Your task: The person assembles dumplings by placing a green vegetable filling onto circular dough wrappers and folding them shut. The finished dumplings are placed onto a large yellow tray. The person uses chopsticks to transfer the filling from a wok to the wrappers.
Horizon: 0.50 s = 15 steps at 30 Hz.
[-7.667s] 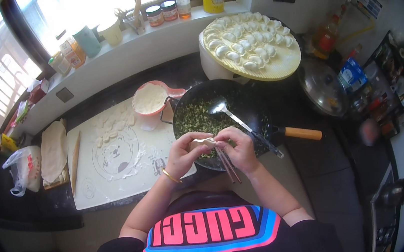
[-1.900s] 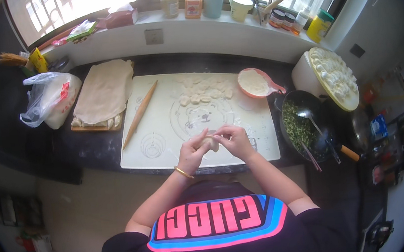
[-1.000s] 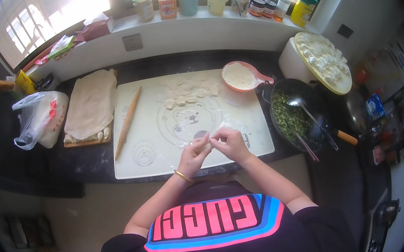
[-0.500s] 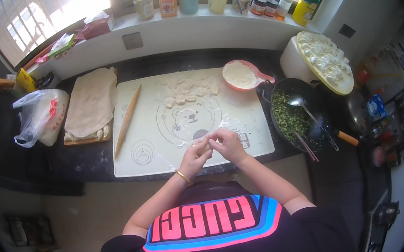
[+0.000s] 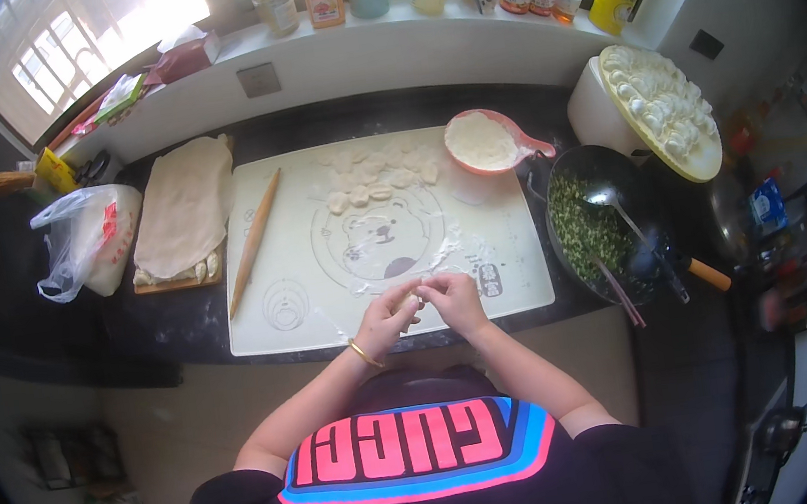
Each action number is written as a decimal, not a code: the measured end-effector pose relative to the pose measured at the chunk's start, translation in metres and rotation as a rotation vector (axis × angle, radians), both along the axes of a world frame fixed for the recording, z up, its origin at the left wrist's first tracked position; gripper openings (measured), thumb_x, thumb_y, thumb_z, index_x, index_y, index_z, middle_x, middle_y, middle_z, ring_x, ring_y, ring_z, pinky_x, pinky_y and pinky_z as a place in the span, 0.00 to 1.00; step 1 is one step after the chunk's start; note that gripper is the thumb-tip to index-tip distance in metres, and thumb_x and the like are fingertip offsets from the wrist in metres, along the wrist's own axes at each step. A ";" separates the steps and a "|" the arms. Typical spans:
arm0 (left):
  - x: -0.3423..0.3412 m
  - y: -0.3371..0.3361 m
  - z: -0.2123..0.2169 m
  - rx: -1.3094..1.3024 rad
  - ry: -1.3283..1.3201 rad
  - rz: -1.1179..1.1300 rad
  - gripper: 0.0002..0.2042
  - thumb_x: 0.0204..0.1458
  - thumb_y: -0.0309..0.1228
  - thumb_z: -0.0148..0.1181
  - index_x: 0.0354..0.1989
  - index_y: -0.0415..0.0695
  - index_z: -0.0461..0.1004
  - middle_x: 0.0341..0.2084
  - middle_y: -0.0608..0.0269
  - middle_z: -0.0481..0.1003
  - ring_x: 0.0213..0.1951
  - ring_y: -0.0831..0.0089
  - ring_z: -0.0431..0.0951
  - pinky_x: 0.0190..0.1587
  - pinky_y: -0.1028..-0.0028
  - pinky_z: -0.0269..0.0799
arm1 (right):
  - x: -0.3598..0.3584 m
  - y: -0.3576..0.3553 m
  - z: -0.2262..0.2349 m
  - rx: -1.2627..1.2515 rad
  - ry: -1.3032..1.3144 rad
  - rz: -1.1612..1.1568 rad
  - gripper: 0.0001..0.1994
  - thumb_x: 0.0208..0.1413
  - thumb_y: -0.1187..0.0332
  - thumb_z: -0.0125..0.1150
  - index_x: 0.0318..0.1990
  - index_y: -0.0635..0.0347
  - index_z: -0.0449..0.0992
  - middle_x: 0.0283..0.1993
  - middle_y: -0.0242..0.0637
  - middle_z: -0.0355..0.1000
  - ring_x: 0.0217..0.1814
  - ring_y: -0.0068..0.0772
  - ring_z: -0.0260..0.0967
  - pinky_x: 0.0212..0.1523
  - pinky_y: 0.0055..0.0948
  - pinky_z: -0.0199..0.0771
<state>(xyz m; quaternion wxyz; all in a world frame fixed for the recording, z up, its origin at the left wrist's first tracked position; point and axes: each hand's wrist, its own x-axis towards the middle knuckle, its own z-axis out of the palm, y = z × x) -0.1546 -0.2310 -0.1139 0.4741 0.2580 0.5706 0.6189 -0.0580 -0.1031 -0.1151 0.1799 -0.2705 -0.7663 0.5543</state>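
Note:
Close together over the near edge of the pale pastry mat (image 5: pixel 480 217), my left hand (image 5: pixel 387 319) and my right hand (image 5: pixel 454 302) pinch a small dumpling (image 5: pixel 416 299) between their fingertips. Fingers cover most of it; only a bit of pale dough shows. Beyond them, several small dough pieces (image 5: pixel 381 192) lie floured near the mat's far side. A wooden rolling pin (image 5: pixel 256 245) rests along the mat's left side. At right stands a dark wok (image 5: pixel 654 183) of chopped green filling (image 5: pixel 582 230), with a metal spoon (image 5: pixel 624 215) and chopsticks (image 5: pixel 618 288) in it.
A pink bowl of flour (image 5: pixel 481 144) sits at the mat's far right corner. Behind the wok, a round tray of dumplings (image 5: pixel 663 109) tops a white container. At left are a cloth-covered board (image 5: pixel 179 209) and a plastic bag (image 5: pixel 90 240). Jars (image 5: pixel 278 10) line the sill.
My hands stay together at the mat's near edge, and the fingers have shifted slightly around the dumpling. The whole view has moved a little.

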 end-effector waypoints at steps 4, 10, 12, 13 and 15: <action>-0.030 0.021 -0.065 0.037 0.541 -0.015 0.17 0.47 0.28 0.56 0.47 0.41 0.70 0.34 0.62 0.73 0.36 0.73 0.72 0.39 0.75 0.68 | 0.018 0.027 -0.037 0.064 -0.137 -0.037 0.08 0.47 0.68 0.59 0.30 0.65 0.77 0.26 0.43 0.74 0.28 0.32 0.73 0.31 0.26 0.70; -0.090 0.057 -0.084 -0.230 1.165 -0.358 0.21 0.37 0.25 0.61 0.46 0.46 0.71 0.36 0.53 0.70 0.41 0.58 0.71 0.48 0.66 0.65 | 0.030 0.041 -0.062 0.291 -0.149 -0.032 0.09 0.45 0.70 0.61 0.34 0.64 0.76 0.29 0.42 0.72 0.28 0.34 0.70 0.32 0.28 0.69; -0.096 0.046 -0.076 -0.260 1.139 -0.318 0.25 0.37 0.28 0.62 0.50 0.46 0.68 0.41 0.52 0.68 0.44 0.58 0.69 0.50 0.66 0.64 | 0.025 0.040 -0.067 0.374 -0.159 0.009 0.13 0.42 0.70 0.63 0.38 0.64 0.75 0.34 0.43 0.72 0.33 0.37 0.70 0.36 0.30 0.70; -0.100 0.035 -0.073 -0.230 1.083 -0.237 0.28 0.37 0.30 0.63 0.52 0.46 0.66 0.44 0.51 0.67 0.46 0.58 0.68 0.50 0.67 0.64 | 0.020 0.040 -0.066 0.430 -0.142 0.051 0.16 0.42 0.70 0.63 0.41 0.63 0.73 0.38 0.43 0.70 0.37 0.39 0.69 0.39 0.32 0.69; -0.108 0.010 -0.072 -0.271 1.059 -0.118 0.32 0.38 0.35 0.64 0.56 0.46 0.61 0.50 0.51 0.63 0.52 0.58 0.63 0.54 0.66 0.60 | -0.002 0.039 -0.060 0.546 -0.102 0.138 0.21 0.40 0.70 0.65 0.45 0.62 0.70 0.45 0.44 0.67 0.44 0.43 0.66 0.44 0.36 0.67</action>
